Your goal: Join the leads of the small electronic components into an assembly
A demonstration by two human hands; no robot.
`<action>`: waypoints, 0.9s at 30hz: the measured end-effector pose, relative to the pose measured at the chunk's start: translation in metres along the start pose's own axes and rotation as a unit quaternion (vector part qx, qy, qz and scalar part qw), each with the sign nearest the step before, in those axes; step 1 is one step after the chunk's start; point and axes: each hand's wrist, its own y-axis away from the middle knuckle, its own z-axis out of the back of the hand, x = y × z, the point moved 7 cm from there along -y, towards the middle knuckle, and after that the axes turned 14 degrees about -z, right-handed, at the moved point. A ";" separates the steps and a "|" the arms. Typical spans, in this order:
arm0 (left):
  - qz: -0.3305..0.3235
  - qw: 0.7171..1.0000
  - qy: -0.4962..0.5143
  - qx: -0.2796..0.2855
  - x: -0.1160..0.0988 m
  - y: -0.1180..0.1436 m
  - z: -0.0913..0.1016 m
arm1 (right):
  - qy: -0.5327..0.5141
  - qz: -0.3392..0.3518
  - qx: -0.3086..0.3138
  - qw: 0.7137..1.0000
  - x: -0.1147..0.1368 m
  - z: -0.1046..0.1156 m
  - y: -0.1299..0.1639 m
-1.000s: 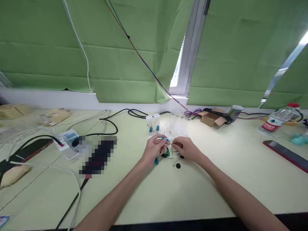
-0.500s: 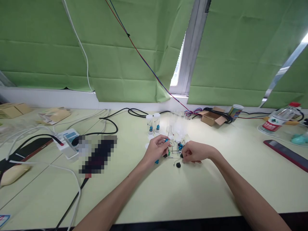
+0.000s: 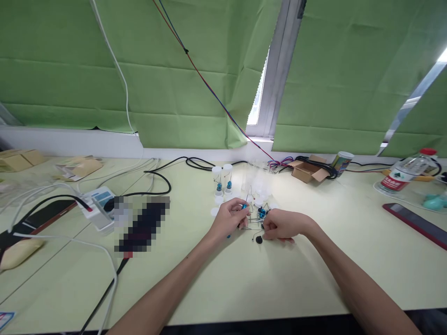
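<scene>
My left hand (image 3: 228, 216) pinches a small blue part with a thin metal wire (image 3: 245, 205) standing up from it. Curled fingers of my right hand (image 3: 282, 224) come down just right of a small black round piece (image 3: 259, 239); whatever they hold is hidden. Between the hands lies a loose pile of small blue and black parts (image 3: 261, 212) with thin metal rods. Behind my left hand, two clear tubes (image 3: 227, 175) stand upright with blue parts inside. White round caps (image 3: 214, 212) lie nearby, and more clear tubes (image 3: 264, 179) are behind the pile.
A small open cardboard box (image 3: 307, 170) with black cable and a can (image 3: 342, 162) stand at the back. To the right are a water bottle (image 3: 401, 173) and a phone (image 3: 415, 225). A power strip (image 3: 99, 204) and several cables occupy the left.
My right hand has shifted slightly toward me, nearer the black round piece. My left hand has moved a little to the right with the blue part, its wire now more visible.
</scene>
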 end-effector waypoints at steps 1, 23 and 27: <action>0.000 1.000 0.001 0.001 0.000 0.000 0.000 | 0.005 -0.001 -0.002 1.000 0.001 -0.001 0.000; 0.014 1.000 0.014 0.000 0.001 0.003 -0.002 | 0.043 -0.037 0.037 0.998 0.009 -0.019 0.004; 0.015 1.000 0.004 0.005 0.004 0.003 -0.001 | 0.042 -0.025 0.035 0.998 0.008 -0.019 0.003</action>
